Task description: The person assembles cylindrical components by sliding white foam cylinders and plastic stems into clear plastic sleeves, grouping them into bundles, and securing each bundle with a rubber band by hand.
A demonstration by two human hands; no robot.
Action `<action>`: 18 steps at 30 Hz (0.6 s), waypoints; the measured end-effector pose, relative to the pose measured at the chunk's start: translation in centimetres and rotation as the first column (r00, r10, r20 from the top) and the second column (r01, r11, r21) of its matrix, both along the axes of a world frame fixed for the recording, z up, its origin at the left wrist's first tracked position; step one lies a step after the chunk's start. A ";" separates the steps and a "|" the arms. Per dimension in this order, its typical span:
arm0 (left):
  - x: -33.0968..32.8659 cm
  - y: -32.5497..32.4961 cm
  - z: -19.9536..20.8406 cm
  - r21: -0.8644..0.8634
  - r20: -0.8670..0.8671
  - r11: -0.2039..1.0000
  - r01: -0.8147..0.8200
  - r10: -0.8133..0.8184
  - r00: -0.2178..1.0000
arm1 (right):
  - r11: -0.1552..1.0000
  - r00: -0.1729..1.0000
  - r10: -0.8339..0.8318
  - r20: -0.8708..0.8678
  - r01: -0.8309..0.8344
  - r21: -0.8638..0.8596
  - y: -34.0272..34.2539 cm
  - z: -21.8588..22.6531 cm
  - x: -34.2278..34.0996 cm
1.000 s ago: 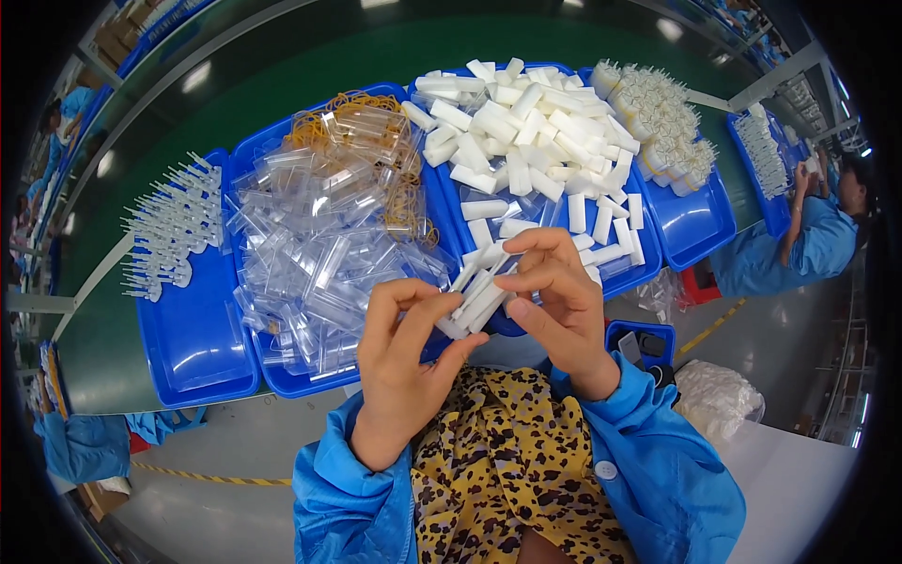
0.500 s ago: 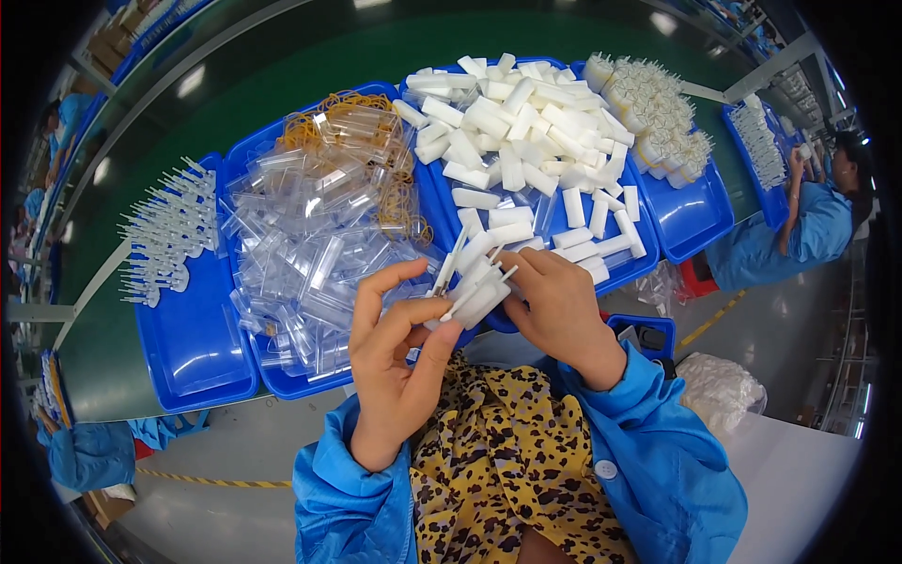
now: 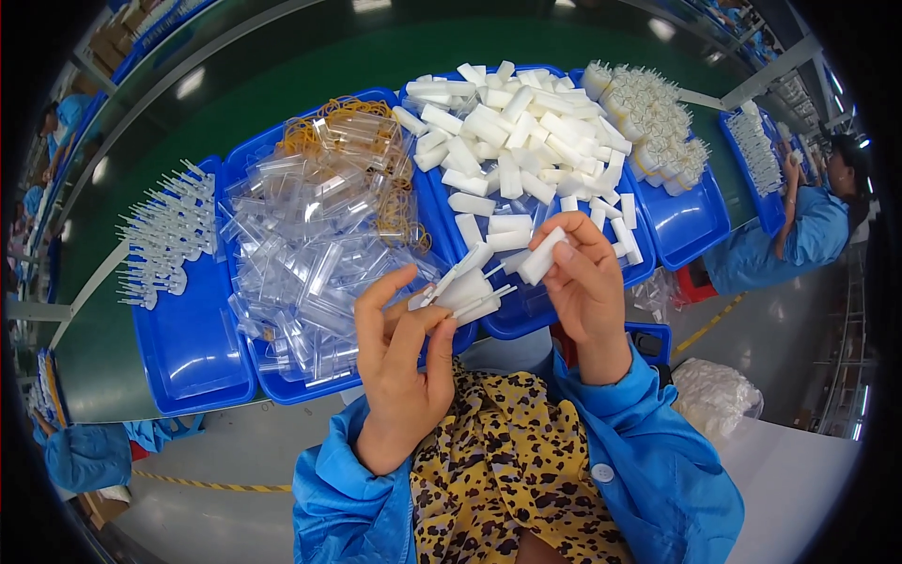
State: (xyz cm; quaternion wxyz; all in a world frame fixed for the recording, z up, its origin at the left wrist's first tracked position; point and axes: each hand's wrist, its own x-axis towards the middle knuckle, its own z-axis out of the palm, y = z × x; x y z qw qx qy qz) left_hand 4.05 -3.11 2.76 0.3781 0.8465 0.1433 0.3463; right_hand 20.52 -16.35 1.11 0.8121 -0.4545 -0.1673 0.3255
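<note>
Diagonally pinched white block (image 3: 539, 259): long axis toward upper right.

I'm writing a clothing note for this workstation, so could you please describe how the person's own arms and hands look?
The left hand and right hand are both bare, with no gloves. The left sleeve and right sleeve are bright blue, loose, creased and slightly shiny, leaving the wrists uncovered. A pale round button shows on the blue cloth at the right.
</note>
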 end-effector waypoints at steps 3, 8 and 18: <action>0.3 -0.3 -0.2 -0.032 0.037 0.999 0.001 0.001 0.999 | 0.998 0.998 0.022 -0.066 -0.018 0.067 0.7 0.4 -1.3; 0.1 -0.3 0.0 -0.036 0.033 0.999 -0.024 0.025 0.999 | 0.994 0.994 -0.069 0.085 0.061 0.091 1.1 0.3 -1.8; 0.2 -0.3 0.0 0.017 0.025 0.998 -0.057 0.057 0.998 | 0.979 0.820 -0.164 0.548 0.202 -0.009 1.4 0.8 -3.0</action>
